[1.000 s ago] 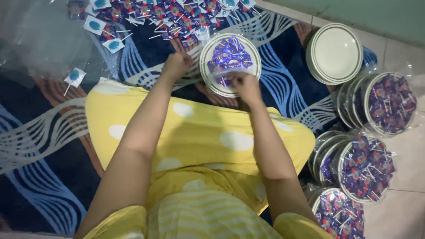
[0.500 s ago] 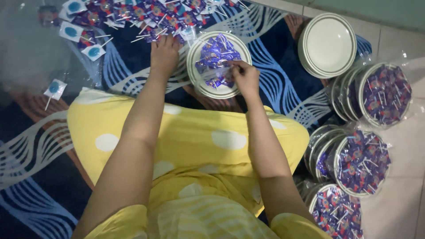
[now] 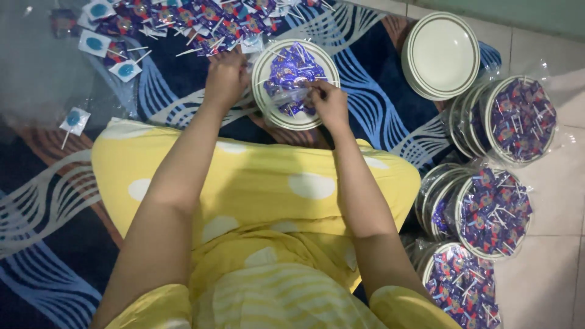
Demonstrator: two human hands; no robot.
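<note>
With the right hand [image 3: 329, 102] pinching a purple-wrapped lollipop [image 3: 291, 92] over the heaped round white green-rimmed plate [image 3: 265, 106] and the left hand [image 3: 225, 78] curled at its rim, wrapped sweets might slide onto the blue wave-patterned rug [image 3: 365, 97].

The bottom edge cuts off the lowest wrapped plate [image 3: 460, 286].

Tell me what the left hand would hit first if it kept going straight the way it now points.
Probably the loose pile of wrapped lollipops on the rug: the left hand points up the picture, its fingertips already at the pile's near edge. Height above the rug is unclear.
</note>
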